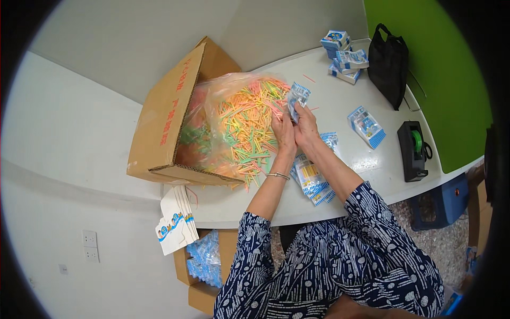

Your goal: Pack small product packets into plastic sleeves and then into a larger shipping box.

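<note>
A heap of thin pastel sticks (249, 114), pink, orange, yellow and green, spills from a clear plastic liner. At its right edge my two hands meet. My right hand (307, 125) grips a small blue-and-white plastic bag (298, 95), thumb pressed on its front. Close against it, my left hand (284, 135) is closed, with pink sticks at its fingertips. Its inner side is hidden, so I cannot tell what it holds. Below my wrists lie several blue-and-white striped bags (311, 175), some with sticks inside.
A cardboard box (167, 111) lies on its side at left. On the white table (366, 175) are another bag (366, 126), stacked small packs (342, 53), a black bag (388, 66) and a tape dispenser (411, 151). Folded cartons (172, 223) and a box of blue wrappers (204, 260) are lower left.
</note>
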A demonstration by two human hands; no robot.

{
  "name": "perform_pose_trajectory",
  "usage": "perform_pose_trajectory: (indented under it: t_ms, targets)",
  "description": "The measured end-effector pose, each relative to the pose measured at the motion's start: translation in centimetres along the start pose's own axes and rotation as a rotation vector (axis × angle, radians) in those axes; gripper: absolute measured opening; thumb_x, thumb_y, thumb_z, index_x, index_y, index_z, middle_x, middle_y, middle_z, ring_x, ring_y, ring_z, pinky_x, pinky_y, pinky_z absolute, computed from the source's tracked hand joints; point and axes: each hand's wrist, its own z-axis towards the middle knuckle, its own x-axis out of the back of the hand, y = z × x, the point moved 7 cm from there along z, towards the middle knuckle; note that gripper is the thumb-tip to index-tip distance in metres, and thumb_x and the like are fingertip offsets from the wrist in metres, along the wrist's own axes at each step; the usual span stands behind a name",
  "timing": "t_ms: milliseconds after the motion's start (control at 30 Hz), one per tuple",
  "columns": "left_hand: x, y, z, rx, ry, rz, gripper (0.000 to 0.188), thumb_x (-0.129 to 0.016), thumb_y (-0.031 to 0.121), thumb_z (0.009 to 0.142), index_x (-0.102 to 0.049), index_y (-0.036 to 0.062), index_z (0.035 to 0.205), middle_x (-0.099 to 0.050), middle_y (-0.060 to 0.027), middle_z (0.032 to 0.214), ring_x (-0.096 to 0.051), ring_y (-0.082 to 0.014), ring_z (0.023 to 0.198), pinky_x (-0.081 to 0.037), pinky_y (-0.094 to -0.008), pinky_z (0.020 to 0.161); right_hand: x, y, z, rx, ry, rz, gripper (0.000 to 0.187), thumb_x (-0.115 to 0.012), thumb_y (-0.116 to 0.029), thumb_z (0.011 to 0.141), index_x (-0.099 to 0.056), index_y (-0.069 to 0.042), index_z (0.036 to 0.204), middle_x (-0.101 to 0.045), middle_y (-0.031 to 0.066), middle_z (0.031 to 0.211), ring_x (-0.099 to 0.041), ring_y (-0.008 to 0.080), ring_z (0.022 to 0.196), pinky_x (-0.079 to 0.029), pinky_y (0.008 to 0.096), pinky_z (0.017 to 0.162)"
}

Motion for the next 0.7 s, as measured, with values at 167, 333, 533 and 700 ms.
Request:
perform_pose_trajectory:
  t_ms: [167,333,533,700]
  targets:
    - [-0.5,-0.1,0.6,0.029,-0.033,-0.221,0.023,-0.049,0.015,0.095,-0.049,-0.0001,0.112,-0.058,-0.0086,0.104,-0.058,-0.0149,0.089,-0.05,-0.0276,0.074,-0.2,-0.7,0.0,-0.012,-0.069,0.008,0.022,-0.059,-0.014,0.091,-0.059,-0.002,0.109,-0.064,0.0067,0.101,-0.06,0.0159,0.089,-0.05,0.03,0.081]
    - [3.8,-0.2,4.9,0.083,-0.147,-0.486,0.025,-0.037,0.018,0.099,-0.049,-0.0025,0.106,-0.059,-0.016,0.103,-0.058,-0.0269,0.099,-0.049,-0.0402,0.089,0.0,-2.4,0.5,-0.03,-0.188,-0.424,0.021,-0.064,-0.017,0.087,-0.063,-0.003,0.101,-0.066,0.0036,0.093,-0.061,0.0102,0.08,-0.049,0.0254,0.075]
    - [1.2,5.3,4.1,0.049,-0.159,-0.375,0.03,-0.037,0.025,0.1,-0.048,-0.0024,0.106,-0.06,-0.0167,0.1,-0.061,-0.0286,0.099,-0.052,-0.0416,0.085,1.1,-7.2,-0.9,-0.161,-0.375,-0.999,0.018,-0.071,-0.02,0.081,-0.069,-0.003,0.085,-0.067,0.0013,0.079,-0.06,0.0049,0.069,-0.046,0.0203,0.063]
    - [-1.5,7.6,2.3,-0.011,-0.321,-0.267,0.027,-0.04,0.026,0.1,-0.046,0.0012,0.108,-0.061,-0.0159,0.1,-0.062,-0.0265,0.098,-0.052,-0.0377,0.083,0.7,-7.6,-2.7,-0.331,-0.495,-0.987,0.022,-0.071,-0.021,0.08,-0.07,-0.001,0.091,-0.068,0.002,0.081,-0.06,0.0047,0.07,-0.046,0.0186,0.064]
